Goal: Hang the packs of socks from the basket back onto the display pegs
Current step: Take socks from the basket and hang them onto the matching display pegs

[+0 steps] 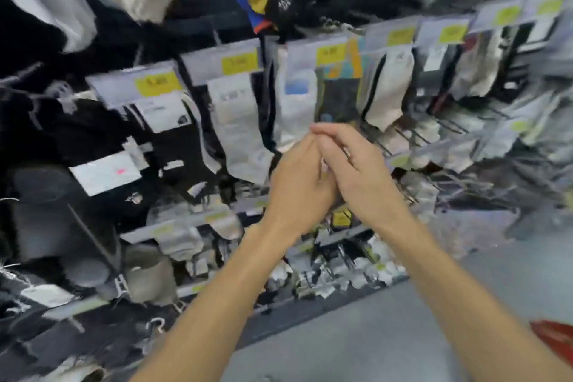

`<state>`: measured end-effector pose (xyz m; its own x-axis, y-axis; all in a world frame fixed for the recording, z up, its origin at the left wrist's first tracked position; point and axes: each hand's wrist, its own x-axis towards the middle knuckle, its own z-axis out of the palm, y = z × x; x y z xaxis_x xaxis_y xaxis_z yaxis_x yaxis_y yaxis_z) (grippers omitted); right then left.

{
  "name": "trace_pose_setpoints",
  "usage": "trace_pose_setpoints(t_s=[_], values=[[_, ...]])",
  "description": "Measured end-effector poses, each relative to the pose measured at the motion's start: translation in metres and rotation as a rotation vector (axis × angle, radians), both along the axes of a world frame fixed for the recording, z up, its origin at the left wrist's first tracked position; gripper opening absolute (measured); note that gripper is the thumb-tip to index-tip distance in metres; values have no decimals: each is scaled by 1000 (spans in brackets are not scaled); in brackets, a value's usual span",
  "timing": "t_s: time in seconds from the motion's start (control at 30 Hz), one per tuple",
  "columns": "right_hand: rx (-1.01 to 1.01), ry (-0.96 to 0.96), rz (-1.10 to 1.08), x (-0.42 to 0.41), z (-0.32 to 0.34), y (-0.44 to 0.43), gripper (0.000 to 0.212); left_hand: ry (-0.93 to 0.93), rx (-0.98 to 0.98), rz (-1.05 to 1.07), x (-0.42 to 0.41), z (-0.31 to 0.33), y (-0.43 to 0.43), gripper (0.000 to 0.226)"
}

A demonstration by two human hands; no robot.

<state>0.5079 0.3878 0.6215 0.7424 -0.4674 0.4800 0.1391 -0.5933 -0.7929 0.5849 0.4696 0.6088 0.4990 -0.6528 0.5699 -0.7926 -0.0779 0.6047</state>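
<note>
Both bare forearms reach up and forward from the bottom of the view and meet in front of the middle of the display rack (198,25). The left hand (299,186) and right hand (359,170) are pressed side by side, with their fingers stretched towards the rack and the fingertips (316,130) touching each other. The picture is too blurred to tell whether anything is pinched between them. There are two hands, and one red basket (555,339), of which only a corner shows on the grey floor (387,335) at the lower right, well apart from the hands. Along the rack's middle rail I count seven yellow price labels (238,63), each above a hanging row of sock packs. Further rows hang above and below, too smeared to count. A dark sock pack (339,99) with a colourful top hangs from the middle rail just above the fingertips, and its lower edge is at or just beside them. To its left hangs a white sock pack (294,108), just beyond the left hand's fingers.
</note>
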Motion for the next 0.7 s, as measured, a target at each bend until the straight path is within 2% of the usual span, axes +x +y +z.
trace_pose_setpoints(t_s=[0.1, 0.23, 0.33, 0.5, 0.7], values=[[194, 328, -205, -115, -106, -45, 28, 121, 411, -153, -71, -99, -38, 23], [529, 739, -477, -288, -233, -47, 26, 326, 924, -345, -161, -225, -51, 20], [788, 933, -636, -395, -296, -12, 29, 283, 1223, -476, -209, -288, -45, 23], [980, 1124, -761, -488, -347, 41, 24, 40, 1404, -743, -264, -338, -68, 23], [1226, 1061, -866, -533, -383, 15, 25, -74, 1463, -899, -334, -360, -148, 24]])
